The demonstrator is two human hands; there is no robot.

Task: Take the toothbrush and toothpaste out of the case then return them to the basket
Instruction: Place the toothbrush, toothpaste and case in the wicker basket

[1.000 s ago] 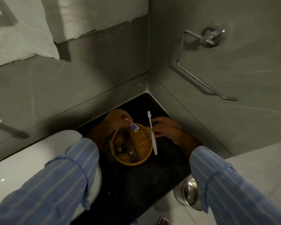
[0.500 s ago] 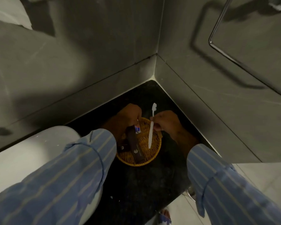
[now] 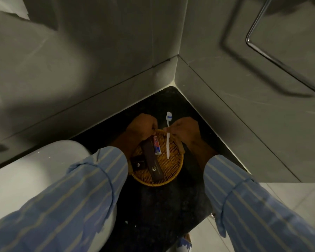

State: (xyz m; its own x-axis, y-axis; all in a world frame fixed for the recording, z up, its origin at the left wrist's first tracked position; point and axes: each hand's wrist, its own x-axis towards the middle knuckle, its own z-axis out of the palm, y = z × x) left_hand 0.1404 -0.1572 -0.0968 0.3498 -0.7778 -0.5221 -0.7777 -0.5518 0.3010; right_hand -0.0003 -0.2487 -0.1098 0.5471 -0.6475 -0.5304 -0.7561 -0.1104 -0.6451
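A round woven basket sits on the black counter in the corner. My left hand grips the top end of a small red, white and blue toothpaste tube, which points down into the basket. My right hand holds a white toothbrush by its upper handle; its head sticks up past the basket's far rim and its tail lies over the weave. A long dark brown case and a smaller dark box lie in the basket's left half.
Grey tiled walls meet in a corner right behind the basket. A white basin lies to the left under my left sleeve. A chrome towel bar hangs on the right wall. Pale floor tiles show at lower right.
The view has tilted down and closer. Both hands have lowered: the toothpaste now points down into the basket, and the toothbrush has come lower over the weave.
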